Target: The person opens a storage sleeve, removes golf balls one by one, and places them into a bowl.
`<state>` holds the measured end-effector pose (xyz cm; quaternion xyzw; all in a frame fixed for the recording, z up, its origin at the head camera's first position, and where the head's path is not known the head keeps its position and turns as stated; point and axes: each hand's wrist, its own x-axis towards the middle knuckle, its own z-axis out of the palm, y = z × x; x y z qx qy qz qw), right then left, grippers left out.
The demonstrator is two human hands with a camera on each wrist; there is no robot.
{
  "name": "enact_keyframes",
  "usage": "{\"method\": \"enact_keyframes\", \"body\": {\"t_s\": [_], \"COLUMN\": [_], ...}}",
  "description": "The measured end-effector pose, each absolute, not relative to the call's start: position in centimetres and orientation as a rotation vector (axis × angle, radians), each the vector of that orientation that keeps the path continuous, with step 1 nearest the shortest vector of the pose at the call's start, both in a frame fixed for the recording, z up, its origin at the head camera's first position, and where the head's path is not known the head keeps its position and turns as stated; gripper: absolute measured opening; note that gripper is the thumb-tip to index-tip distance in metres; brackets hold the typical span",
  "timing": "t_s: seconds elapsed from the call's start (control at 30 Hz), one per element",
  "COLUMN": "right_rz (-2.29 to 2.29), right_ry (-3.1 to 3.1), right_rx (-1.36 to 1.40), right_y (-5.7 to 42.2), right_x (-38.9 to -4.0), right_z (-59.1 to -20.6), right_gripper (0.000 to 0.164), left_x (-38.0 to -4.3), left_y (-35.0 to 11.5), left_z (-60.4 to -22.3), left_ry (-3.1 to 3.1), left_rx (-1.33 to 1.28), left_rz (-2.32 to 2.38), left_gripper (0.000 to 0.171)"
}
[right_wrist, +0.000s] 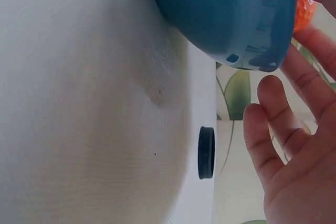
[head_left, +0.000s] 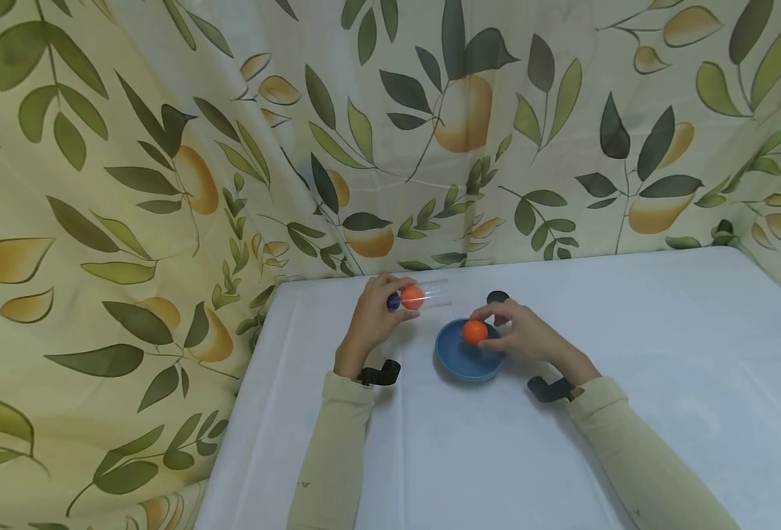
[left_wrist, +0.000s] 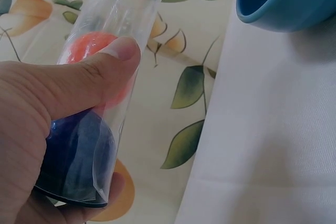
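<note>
My left hand grips a clear plastic tube lying nearly level, its free end pointing right. Inside it are an orange ball and, closer to the dark base, a blue ball. The left thumb presses along the tube's side. To the right stands a blue bowl. At the bowl, my right hand pinches an orange golf ball between thumb and fingers. Its dimples show in the right wrist view, where the bowl wall hides part of it.
A round black lid sits on the white-covered table, just beyond my right hand. A leaf-and-fruit patterned curtain hangs behind the table and along its left side. Black wrist cameras are strapped to both wrists.
</note>
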<state>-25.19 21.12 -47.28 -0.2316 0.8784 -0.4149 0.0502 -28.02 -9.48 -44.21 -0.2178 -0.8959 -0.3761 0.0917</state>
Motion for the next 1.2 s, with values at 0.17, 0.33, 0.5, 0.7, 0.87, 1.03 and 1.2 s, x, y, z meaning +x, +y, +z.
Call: {"method": "enact_keyframes", "body": {"t_s": [0.17,0.33,0.5,0.7,0.87,1.03,1.2], "right_rz": [-1.215,-1.21,-1.229,-1.237,-1.257,-1.292,-1.334], "right_ry": [2.692,2.709,2.696,2.688,2.701,2.735,2.743], "right_rx": [-0.74,-0.785,-0.847,-0.792,-0.785,-0.736,-0.646], "right_y": [21.0,20.9,20.8,21.1,21.2,21.1,21.1], "right_x": [-25.1,-25.0,-25.0,-25.0,-25.1,-25.2,-25.2], "right_z": [-47.4,-47.5,-47.6,-47.3,-47.2,-47.0,-46.8], "right_gripper": [0.046,0.045,0.035,0.029,0.025,0.02,0.022], "left_x": [-28.1,-28.0,-28.1,-28.1,-28.2,-28.1,-27.9], "left_y": [-9.4,-9.3,-9.3,-9.1,-8.8,-8.4,-8.0], "left_z": [-44.3,-44.4,-44.5,-44.6,-44.8,-44.9,-44.8], "left_ry": [-2.658,-2.649,-2.657,-2.658,-2.658,-2.663,-2.661], "left_rx": [-0.659,-0.674,-0.688,-0.702,-0.723,-0.744,-0.766], "left_rz": [-1.112,-1.092,-1.076,-1.086,-1.071,-1.05,-1.017], "left_gripper": [0.056,0.056,0.055,0.056,0.056,0.055,0.054]}}
